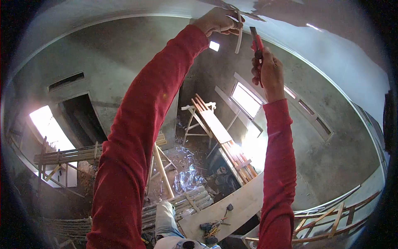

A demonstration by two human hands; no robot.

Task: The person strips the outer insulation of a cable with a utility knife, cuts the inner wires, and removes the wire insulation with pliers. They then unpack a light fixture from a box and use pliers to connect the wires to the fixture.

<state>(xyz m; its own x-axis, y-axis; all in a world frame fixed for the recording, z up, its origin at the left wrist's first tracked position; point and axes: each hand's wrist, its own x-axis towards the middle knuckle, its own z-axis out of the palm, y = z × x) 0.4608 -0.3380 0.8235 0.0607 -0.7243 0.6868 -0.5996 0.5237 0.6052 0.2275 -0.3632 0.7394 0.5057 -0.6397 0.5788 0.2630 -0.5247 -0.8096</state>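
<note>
Up by the ceiling, my left hand [216,22] is closed around a pale, thin tube or cable [239,38], whose free end hangs down. My right hand [271,72] grips a red utility knife [258,43], its dark blade end pointing upward. The knife is just right of the tube and apart from it. Beside my left hand, the ceiling [286,31] has a ragged, darker patch. Red sleeves cover both my arms.
Below is a platform of bundled poles [195,203] beside a wide board [238,207] with several tools [210,228] on it. A trestle with planks [215,126] stands further off. Crumpled plastic [188,176] lies on the floor. Another pole scaffold [72,157] is at left.
</note>
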